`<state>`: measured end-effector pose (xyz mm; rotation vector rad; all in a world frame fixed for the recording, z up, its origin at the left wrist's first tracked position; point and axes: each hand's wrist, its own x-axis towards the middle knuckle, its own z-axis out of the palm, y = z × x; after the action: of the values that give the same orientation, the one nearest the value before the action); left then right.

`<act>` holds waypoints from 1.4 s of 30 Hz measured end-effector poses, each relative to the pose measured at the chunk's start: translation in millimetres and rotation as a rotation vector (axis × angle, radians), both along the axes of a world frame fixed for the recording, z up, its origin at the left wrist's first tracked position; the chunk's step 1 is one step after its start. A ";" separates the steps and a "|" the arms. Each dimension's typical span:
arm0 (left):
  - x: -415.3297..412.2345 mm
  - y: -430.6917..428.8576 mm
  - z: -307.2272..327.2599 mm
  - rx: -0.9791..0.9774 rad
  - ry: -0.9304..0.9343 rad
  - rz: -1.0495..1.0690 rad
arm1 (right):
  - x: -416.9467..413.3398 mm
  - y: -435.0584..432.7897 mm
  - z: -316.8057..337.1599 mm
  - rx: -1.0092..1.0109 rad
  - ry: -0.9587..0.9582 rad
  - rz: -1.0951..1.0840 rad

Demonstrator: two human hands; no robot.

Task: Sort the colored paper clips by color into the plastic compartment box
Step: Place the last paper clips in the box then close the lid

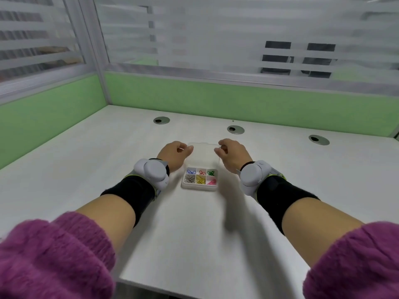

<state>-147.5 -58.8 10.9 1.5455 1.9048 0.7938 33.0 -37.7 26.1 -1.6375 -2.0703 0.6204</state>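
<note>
A small clear plastic compartment box [198, 188] sits at the middle of the white desk. Its six cells hold sorted paper clips: blue [190, 171], red [202, 172] and green [211, 172] in the far row, silver [189, 179], yellow [200, 180] and pink [211, 181] in the near row. The clear lid [203, 154] is swung open behind the box. My left hand [174, 153] pinches the lid's far left corner. My right hand [231, 153] has curled fingers on the lid's right edge. No loose clips show on the desk.
Three round cable grommets [161, 120] [235, 129] [319, 139] lie along the back of the desk. Green partition panels [237, 98] with frosted glass above wall in the back and left sides. The desk's front edge [164, 289] runs between my forearms.
</note>
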 end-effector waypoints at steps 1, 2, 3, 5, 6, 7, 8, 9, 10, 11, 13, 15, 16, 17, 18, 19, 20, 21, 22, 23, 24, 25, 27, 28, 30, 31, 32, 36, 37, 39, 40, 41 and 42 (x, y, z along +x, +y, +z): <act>0.0 -1.8 2.6 0.026 0.007 -0.004 | 1.2 -3.2 2.0 0.028 0.024 0.007; -0.1 -5.7 5.8 0.055 0.005 -0.005 | 2.7 -8.2 4.7 0.051 0.051 0.018; -0.1 -6.6 7.4 0.081 -0.005 -0.001 | 3.6 -9.9 5.7 0.063 0.073 0.030; 1.2 -15.5 12.0 0.142 -0.010 0.002 | 5.5 -18.9 9.5 0.072 0.082 0.050; 2.2 -17.4 13.0 0.160 -0.001 -0.001 | 5.9 -20.9 10.2 0.062 0.070 0.061; 3.4 -22.5 14.5 0.173 0.021 -0.006 | 6.8 -25.1 11.2 0.053 0.056 0.076; 4.7 -27.7 15.2 0.175 0.056 -0.019 | 7.6 -29.4 11.2 0.040 0.042 0.095; 5.8 -33.3 14.9 0.172 0.103 -0.040 | 8.4 -34.6 10.7 0.029 0.029 0.111; 6.4 -39.4 14.4 0.167 0.151 -0.065 | 8.8 -40.1 10.3 0.021 0.016 0.125; 7.0 -42.4 12.1 0.160 0.190 -0.090 | 9.2 -42.4 8.3 0.011 0.003 0.135; 7.8 -53.0 7.3 0.160 0.240 -0.124 | 9.5 -49.9 4.4 0.001 -0.030 0.150; 8.4 -59.9 2.3 0.159 0.257 -0.131 | 9.1 -53.9 0.0 0.002 -0.095 0.155; 8.6 -63.7 -0.4 0.154 0.267 -0.133 | 8.9 -56.2 -2.3 0.002 -0.130 0.158; 8.8 -66.4 -3.0 0.149 0.276 -0.135 | 8.5 -57.7 -4.3 -0.003 -0.155 0.163; 8.3 -69.0 -5.7 0.146 0.282 -0.137 | 7.9 -58.9 -6.4 -0.008 -0.170 0.169; 8.4 -69.4 -7.6 0.146 0.283 -0.139 | 7.9 -58.9 -7.6 -0.011 -0.182 0.174; 8.2 -70.1 -9.5 0.146 0.281 -0.140 | 7.6 -58.9 -9.3 -0.008 -0.194 0.180; 7.8 -70.1 -10.7 0.145 0.282 -0.138 | 7.4 -58.5 -10.6 -0.002 -0.206 0.185; 7.7 -69.4 -11.6 0.146 0.287 -0.135 | 7.4 -57.5 -12.1 0.006 -0.214 0.187; 7.4 -68.3 -12.2 0.147 0.302 -0.131 | 7.8 -56.7 -13.3 0.012 -0.216 0.185; 7.2 -67.5 -13.0 0.150 0.326 -0.133 | 8.4 -56.1 -14.9 0.018 -0.214 0.181; 7.1 -66.9 -13.3 0.156 0.353 -0.141 | 9.1 -55.7 -15.9 0.030 -0.213 0.179; 7.6 -66.7 -15.4 0.175 0.385 -0.165 | 10.6 -54.9 -19.0 0.059 -0.212 0.184; 7.2 -67.0 -17.1 0.188 0.382 -0.171 | 11.1 -54.9 -20.4 0.071 -0.213 0.186; 6.1 -67.5 -20.0 0.213 0.373 -0.169 | 10.8 -55.1 -22.6 0.088 -0.226 0.191; 5.5 -67.6 -21.5 0.224 0.370 -0.168 | 10.5 -55.2 -23.6 0.093 -0.234 0.195; 5.2 -67.4 -22.9 0.234 0.370 -0.172 | 10.5 -55.0 -24.3 0.095 -0.239 0.198; 5.4 -67.7 -23.6 0.245 0.389 -0.193 | 11.1 -55.6 -25.3 0.108 -0.255 0.205; 5.4 -67.6 -23.5 0.246 0.389 -0.193 | 11.2 -56.3 -25.4 0.113 -0.257 0.206; 5.5 -68.3 -22.3 0.238 0.402 -0.197 | 10.7 -58.1 -24.9 0.118 -0.259 0.208; 5.5 -68.6 -21.6 0.228 0.413 -0.200 | 10.6 -58.7 -24.0 0.118 -0.267 0.213; 5.7 -68.7 -20.6 0.214 0.424 -0.203 | 10.5 -58.5 -22.1 0.112 -0.279 0.221; 6.1 -68.9 -19.3 0.194 0.427 -0.203 | 10.5 -57.8 -19.4 0.098 -0.290 0.228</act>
<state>-141.4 -127.7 -8.3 2.1290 1.9563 0.6073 43.5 -95.5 6.7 -1.5228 -2.4775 0.3609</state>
